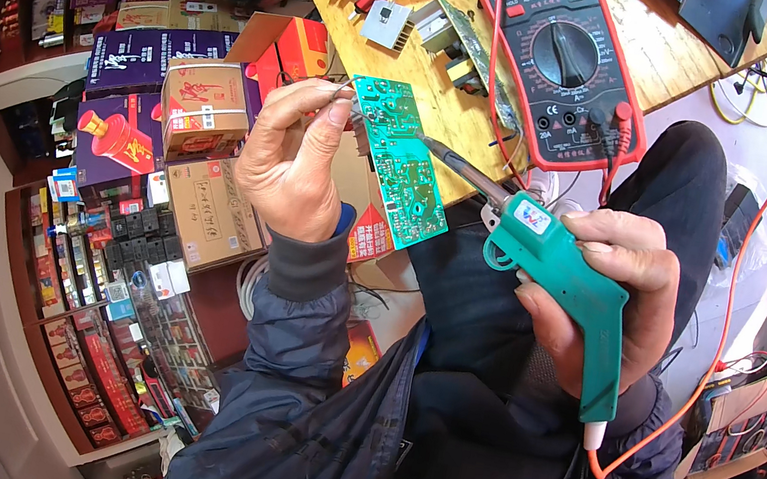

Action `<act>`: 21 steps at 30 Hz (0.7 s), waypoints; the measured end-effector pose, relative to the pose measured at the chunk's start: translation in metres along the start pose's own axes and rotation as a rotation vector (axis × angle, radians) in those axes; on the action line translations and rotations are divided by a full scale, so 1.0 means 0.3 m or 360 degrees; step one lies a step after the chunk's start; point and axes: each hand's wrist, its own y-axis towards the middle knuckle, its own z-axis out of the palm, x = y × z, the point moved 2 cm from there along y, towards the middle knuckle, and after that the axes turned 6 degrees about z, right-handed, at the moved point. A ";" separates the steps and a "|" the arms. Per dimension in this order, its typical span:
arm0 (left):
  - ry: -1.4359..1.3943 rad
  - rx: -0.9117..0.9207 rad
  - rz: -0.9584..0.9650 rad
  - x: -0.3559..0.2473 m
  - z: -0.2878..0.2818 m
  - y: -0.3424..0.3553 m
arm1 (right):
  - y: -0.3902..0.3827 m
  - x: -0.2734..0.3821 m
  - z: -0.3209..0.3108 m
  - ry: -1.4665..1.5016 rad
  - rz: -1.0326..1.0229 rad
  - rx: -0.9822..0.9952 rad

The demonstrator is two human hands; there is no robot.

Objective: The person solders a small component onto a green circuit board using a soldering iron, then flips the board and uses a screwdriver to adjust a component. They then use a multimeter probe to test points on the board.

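Note:
My left hand (298, 162) is closed, thumb and fingers pinching the upper left edge of a green circuit board (402, 172). The board is tilted in the air near the table's edge, its side with solder joints turned up. Wrapped round the handle of a green pistol-shaped soldering iron (569, 269) is my right hand (637, 272). The iron's metal tip points left and reaches the board's right edge in the picture; whether it touches cannot be made out. An orange cord runs from the bottom of the handle. What lies under the board is hidden.
A red and black multimeter (560, 61) lies on the wooden table (667, 46), its leads hanging over the edge. Beside it are a heat sink (388, 24) and loose circuit parts. Boxes (207, 109) are stacked at left. The orange cord (738, 289) loops along the right side.

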 end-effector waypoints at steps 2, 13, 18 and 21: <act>-0.0011 -0.0019 -0.0001 0.009 0.004 -0.003 | -0.003 -0.004 0.000 0.0022 0.0014 0.0002; 0.0026 0.0121 -0.0010 0.021 0.002 -0.026 | -0.003 -0.030 -0.011 -0.0028 -0.0010 0.0022; 0.0032 0.0069 -0.0037 0.033 -0.003 -0.022 | -0.001 -0.030 -0.016 -0.0100 -0.0009 0.0015; 0.0014 0.0075 -0.0061 0.038 -0.005 -0.021 | -0.007 -0.025 -0.014 -0.0068 0.0085 -0.0011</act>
